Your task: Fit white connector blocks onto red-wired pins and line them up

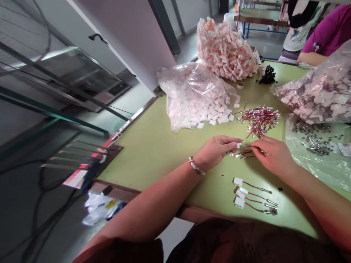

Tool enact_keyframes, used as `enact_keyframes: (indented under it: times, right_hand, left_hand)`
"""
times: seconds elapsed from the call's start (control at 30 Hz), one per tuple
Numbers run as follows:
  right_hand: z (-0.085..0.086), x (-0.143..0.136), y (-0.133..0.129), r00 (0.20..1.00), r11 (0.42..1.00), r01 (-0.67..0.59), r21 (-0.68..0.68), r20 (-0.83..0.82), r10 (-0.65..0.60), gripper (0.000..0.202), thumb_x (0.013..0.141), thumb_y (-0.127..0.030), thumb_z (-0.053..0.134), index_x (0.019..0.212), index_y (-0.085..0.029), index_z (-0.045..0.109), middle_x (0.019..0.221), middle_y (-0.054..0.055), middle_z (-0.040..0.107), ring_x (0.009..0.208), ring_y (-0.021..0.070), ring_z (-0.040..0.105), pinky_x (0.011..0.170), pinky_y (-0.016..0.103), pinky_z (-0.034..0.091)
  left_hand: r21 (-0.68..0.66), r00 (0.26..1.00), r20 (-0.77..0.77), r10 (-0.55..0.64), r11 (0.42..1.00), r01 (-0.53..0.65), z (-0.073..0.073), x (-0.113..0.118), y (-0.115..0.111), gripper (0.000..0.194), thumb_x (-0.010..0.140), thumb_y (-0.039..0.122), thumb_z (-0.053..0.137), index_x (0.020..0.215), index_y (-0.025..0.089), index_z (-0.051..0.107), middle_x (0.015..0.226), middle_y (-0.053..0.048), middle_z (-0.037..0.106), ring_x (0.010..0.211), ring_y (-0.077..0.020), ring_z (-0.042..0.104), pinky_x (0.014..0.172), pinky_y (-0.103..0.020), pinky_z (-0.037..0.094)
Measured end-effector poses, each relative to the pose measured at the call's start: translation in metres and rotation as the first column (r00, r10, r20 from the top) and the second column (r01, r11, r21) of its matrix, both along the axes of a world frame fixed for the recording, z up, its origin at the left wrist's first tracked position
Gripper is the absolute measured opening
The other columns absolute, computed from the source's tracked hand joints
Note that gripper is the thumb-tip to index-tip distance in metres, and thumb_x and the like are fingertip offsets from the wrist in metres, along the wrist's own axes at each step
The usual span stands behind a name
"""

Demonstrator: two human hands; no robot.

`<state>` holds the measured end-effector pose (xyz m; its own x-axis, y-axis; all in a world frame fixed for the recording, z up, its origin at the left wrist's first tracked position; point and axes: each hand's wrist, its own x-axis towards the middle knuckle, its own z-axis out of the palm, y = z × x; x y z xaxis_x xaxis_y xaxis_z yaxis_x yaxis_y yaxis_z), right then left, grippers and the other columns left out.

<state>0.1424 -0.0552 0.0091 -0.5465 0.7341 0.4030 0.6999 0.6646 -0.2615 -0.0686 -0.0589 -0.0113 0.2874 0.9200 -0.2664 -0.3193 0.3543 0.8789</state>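
Observation:
Near the middle of the green table (142, 146), my left hand (219, 149) pinches a small white connector (239, 145) between thumb and fingers. Just to its right, my right hand (270, 153) is closed on a thin red wire (248, 146), whose metal end meets the connector. Whether that end sits inside cannot be told. A few loose red wires (242, 155) lie under my hands, and a pile of red wires with metal ends (260, 118) is just beyond. Nearer my body, several white connectors with red wires attached (239, 202) lie in a column.
A clear bag of white connectors (197, 98) lies behind my left hand. Beyond it stand a heap of pinkish-white parts (227, 49) and a black pile (268, 75). Bags of parts (320, 98) and metal terminals (318, 138) are at right. A person's purple sleeve (329, 33) shows across the table.

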Motion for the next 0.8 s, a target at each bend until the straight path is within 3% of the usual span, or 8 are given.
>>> enact_keyframes:
  times: [0.3,0.43,0.53,0.7,0.8]
  right_hand:
    - [0.0,-0.004,-0.007,0.986,0.995,0.033,0.094,0.157,-0.048,0.027,0.091,-0.023,0.042,0.074,-0.019,0.062,0.064,0.002,0.061,0.056,0.0136,0.053,0.054,0.028,0.03]
    - [-0.003,-0.008,-0.01,0.982,0.999,0.037,0.011,0.184,-0.038,0.026,0.091,-0.024,0.039,0.074,-0.018,0.058,0.059,0.002,0.06,0.05,0.0131,0.048,0.052,0.029,0.026]
    - [-0.006,-0.007,-0.008,0.982,0.998,-0.036,-0.059,0.184,0.046,0.027,0.092,-0.024,0.035,0.076,-0.018,0.057,0.06,0.003,0.06,0.05,0.0135,0.048,0.052,0.029,0.026]
    - [-0.008,-0.006,-0.007,0.981,0.987,-0.074,-0.144,0.168,0.098,0.024,0.091,-0.024,0.035,0.077,-0.019,0.054,0.062,0.003,0.061,0.052,0.0143,0.049,0.053,0.029,0.027]
    - [-0.007,-0.007,-0.009,0.981,0.987,-0.063,-0.148,0.173,0.089,0.024,0.09,-0.024,0.036,0.075,-0.019,0.054,0.06,0.003,0.06,0.05,0.014,0.048,0.052,0.029,0.027]
  left_hand:
    - [0.118,0.981,-0.191,-0.021,0.992,0.044,-0.002,0.001,0.001,0.024,0.065,0.023,0.078,0.086,0.015,0.072,0.064,-0.001,0.068,0.059,-0.0086,0.058,0.058,-0.023,0.045]
    - [0.116,0.991,-0.129,-0.046,0.991,0.061,-0.003,0.01,-0.003,0.022,0.06,0.024,0.081,0.074,0.013,0.069,0.067,-0.002,0.07,0.063,-0.0098,0.063,0.065,-0.024,0.05]
    - [0.099,0.994,-0.085,-0.062,0.993,0.071,-0.006,0.011,-0.003,0.023,0.059,0.027,0.082,0.07,0.013,0.068,0.064,-0.002,0.07,0.06,-0.0097,0.062,0.061,-0.024,0.05]
    - [0.058,0.991,-0.107,-0.077,0.995,0.084,-0.008,0.011,-0.005,0.022,0.057,0.024,0.083,0.067,0.012,0.067,0.065,-0.003,0.07,0.059,-0.0097,0.062,0.061,-0.024,0.05]
    - [0.109,0.988,-0.152,-0.028,0.993,0.045,-0.004,0.013,-0.007,0.019,0.06,0.024,0.081,0.068,0.012,0.069,0.066,-0.004,0.07,0.062,-0.011,0.062,0.067,-0.027,0.052]
